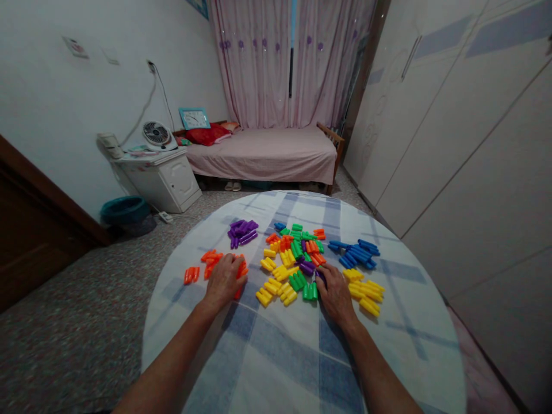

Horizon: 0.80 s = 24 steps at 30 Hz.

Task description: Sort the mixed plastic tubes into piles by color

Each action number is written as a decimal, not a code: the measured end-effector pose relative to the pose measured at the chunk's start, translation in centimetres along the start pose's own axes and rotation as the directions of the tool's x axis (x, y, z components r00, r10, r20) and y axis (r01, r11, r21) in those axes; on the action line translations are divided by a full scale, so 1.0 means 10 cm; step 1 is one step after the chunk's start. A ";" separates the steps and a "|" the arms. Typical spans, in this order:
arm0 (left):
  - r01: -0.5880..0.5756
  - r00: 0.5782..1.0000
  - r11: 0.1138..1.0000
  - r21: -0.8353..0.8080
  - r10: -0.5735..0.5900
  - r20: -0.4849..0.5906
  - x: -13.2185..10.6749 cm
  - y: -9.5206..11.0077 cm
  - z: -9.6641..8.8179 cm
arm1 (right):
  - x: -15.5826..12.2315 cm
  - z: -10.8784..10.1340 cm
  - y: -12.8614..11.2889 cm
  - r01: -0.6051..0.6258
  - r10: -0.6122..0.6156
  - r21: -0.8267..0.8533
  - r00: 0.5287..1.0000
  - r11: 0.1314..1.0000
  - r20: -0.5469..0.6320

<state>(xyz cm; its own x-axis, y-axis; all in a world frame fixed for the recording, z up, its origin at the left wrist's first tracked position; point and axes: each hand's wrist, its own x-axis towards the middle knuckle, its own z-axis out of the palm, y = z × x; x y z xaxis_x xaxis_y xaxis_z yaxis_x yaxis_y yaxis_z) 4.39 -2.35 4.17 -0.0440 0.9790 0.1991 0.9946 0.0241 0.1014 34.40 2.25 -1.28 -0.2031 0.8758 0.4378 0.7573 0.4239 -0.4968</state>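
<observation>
Small plastic pieces shaped like joined, rounded bars lie on the table in several colours. My left hand (225,280) is on the left, its fingers curled round an orange plastic piece (241,270); more orange pieces (209,261) lie beside it. At the right edge of the mixed middle heap, my right hand (335,292) has thumb and fingertips closed at a purple plastic piece (318,275), which the fingers partly hide. Close to these fingertips are green pieces (309,291). Yellow pieces (284,272) spread across the heap's left and front.
A purple pile (242,233) sits at the back left of the round table with a checked cloth (276,356). On the right are a blue pile (356,254) and a yellow pile (364,292). Beyond stand a bed (267,152), a white cabinet (172,181) and a wardrobe (452,144).
</observation>
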 end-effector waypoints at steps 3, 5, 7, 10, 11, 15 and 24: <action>0.011 1.000 0.999 0.036 -0.011 0.015 -0.04 -0.02 0.04 | 0.00 -0.01 -0.01 -0.001 0.001 -0.002 1.000 1.000 0.013; 0.024 0.999 0.999 0.028 -0.025 0.025 -0.03 0.00 0.05 | 0.00 -0.01 -0.01 0.000 0.000 -0.005 1.000 1.000 0.011; 0.029 0.999 0.999 0.013 -0.029 0.039 -0.01 0.02 0.05 | 0.00 -0.01 0.00 -0.004 0.004 -0.007 1.000 1.000 0.004; 0.032 0.998 0.999 0.009 -0.032 0.063 0.00 0.04 0.06 | 0.00 0.00 0.01 -0.005 0.005 -0.006 1.000 1.000 0.004; 0.034 0.997 0.999 0.013 -0.035 0.068 0.00 0.04 0.07 | 0.00 0.00 0.01 -0.005 0.005 -0.005 1.000 1.000 0.008; 0.048 0.996 0.998 0.034 -0.050 0.074 0.00 0.04 0.08 | 0.00 0.00 0.02 -0.006 0.006 0.001 1.000 1.000 0.021; -0.074 0.978 0.952 -0.296 0.010 -0.209 0.49 0.28 0.14 | 0.01 -0.01 0.00 -0.019 0.019 0.005 0.999 1.000 0.026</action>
<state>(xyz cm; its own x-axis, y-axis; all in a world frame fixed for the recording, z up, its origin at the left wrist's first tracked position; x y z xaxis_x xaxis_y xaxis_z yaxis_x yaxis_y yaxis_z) 7.12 2.75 4.10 -0.0524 0.9151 0.3999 0.9224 -0.1091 0.3706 34.44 2.29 -1.19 -0.2043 0.8895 0.4088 0.7582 0.4079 -0.5087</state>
